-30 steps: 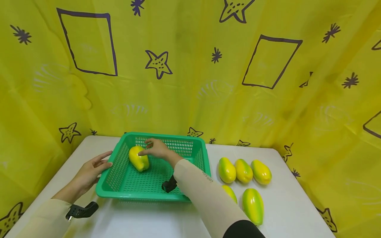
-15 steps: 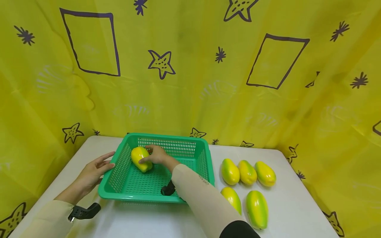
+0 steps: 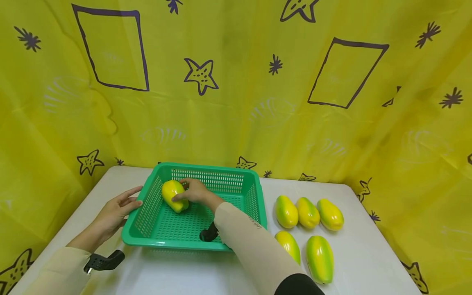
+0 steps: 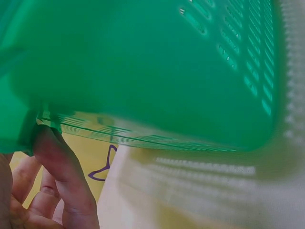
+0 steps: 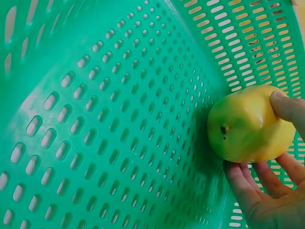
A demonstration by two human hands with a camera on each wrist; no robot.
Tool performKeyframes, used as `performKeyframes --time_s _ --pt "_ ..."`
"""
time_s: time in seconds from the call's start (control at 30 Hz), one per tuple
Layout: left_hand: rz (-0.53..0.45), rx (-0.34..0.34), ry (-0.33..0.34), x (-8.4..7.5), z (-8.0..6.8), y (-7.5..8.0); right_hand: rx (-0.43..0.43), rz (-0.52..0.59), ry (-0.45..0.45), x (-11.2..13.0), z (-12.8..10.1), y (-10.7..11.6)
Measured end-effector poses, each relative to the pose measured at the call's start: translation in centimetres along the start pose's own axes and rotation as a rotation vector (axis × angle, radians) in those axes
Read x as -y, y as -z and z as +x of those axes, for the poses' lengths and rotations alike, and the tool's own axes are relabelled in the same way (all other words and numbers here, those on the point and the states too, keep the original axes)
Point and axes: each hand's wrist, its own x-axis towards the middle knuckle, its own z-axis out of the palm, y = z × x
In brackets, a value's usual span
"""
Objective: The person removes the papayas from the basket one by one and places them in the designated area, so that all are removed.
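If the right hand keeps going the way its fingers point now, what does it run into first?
The right hand already grips the yellow fruit, fingers pointing left. Straight on, the fruit would probably meet the green basket's left wall first, with the left hand just outside it; depth is unclear.

Left wrist view is almost all blur: the green basket wall fills it, soft and out of focus, and the left hand is cut off at the bottom-left corner, only fingers showing. In the right wrist view the right hand runs off the bottom-right edge, palm mostly lost. From the head camera, the right sleeve covers the near end of one papaya on the counter, and the right hand's fingertips disappear behind the papaya in the basket.
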Motion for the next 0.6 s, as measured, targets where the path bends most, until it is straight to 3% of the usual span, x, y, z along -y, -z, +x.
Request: performKeyframes --time_s 0.1,0.33,0.6 --pt "-0.001 0.003 0.003 0.0 0.0 0.0 0.015 0.034 -0.002 0.3 -0.2 0.2" --pt "-0.004 0.004 0.003 -0.2 -0.1 0.0 0.067 0.228 -0.027 0.7 -0.8 1.0" --pt "-0.008 0.000 -0.010 -0.2 -0.1 0.0 0.085 0.204 -0.022 0.6 -2.1 2.8"
